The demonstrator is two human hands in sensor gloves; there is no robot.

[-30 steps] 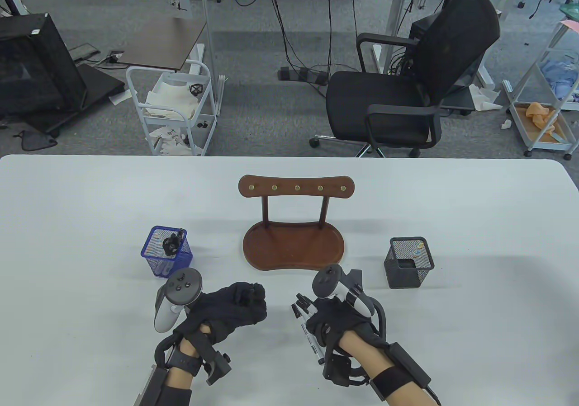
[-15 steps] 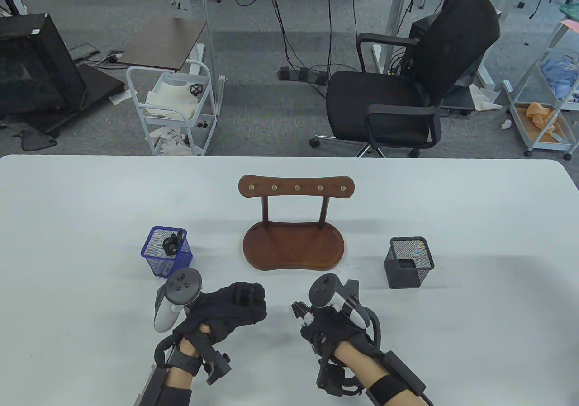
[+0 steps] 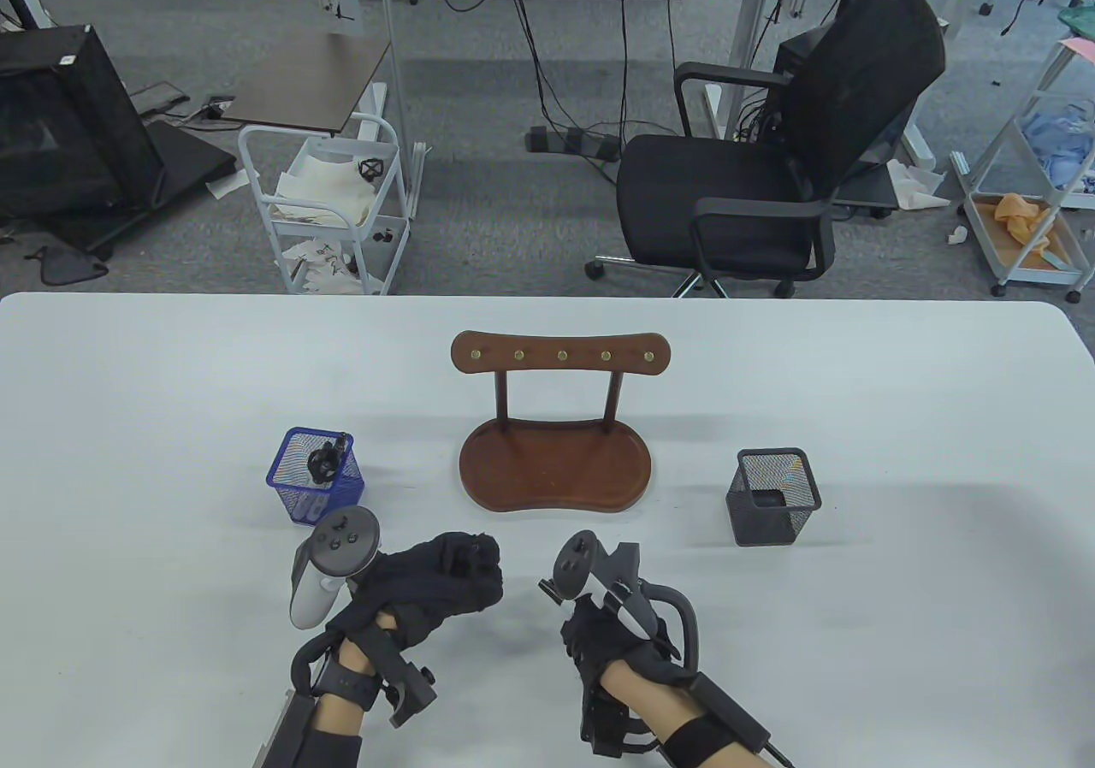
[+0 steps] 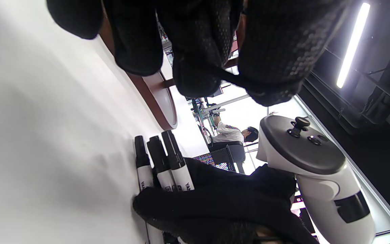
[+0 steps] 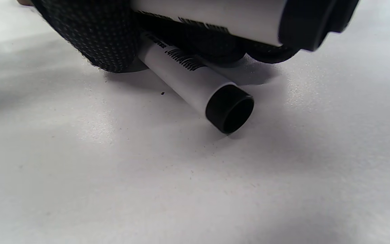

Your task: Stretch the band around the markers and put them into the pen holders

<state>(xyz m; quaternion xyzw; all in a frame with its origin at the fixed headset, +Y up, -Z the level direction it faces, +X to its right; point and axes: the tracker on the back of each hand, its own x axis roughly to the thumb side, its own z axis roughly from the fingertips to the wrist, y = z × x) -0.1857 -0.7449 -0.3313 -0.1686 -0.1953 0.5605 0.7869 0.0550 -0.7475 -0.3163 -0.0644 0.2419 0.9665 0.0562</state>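
My right hand (image 3: 590,631) grips a bundle of white markers with black caps (image 4: 161,162) low over the table; in the table view only their tips (image 3: 547,588) show. The right wrist view shows the marker barrels (image 5: 195,81) touching the tabletop. My left hand (image 3: 458,576) is curled into a fist just left of them. A thin black band (image 4: 237,80) runs taut between its fingertips (image 4: 198,51). The blue mesh pen holder (image 3: 315,475) at the left holds a marker bundle. The black mesh pen holder (image 3: 774,494) stands at the right.
A brown wooden stand (image 3: 556,451) with a peg rail sits mid-table behind both hands. The white table (image 3: 855,392) stretches wide on both sides. An office chair (image 3: 770,178) and carts stand on the floor beyond the far edge.
My right hand has rolled over and shifted slightly left, so the markers, plainly visible a second ago, are now mostly hidden under it. The left hand has stayed in place.
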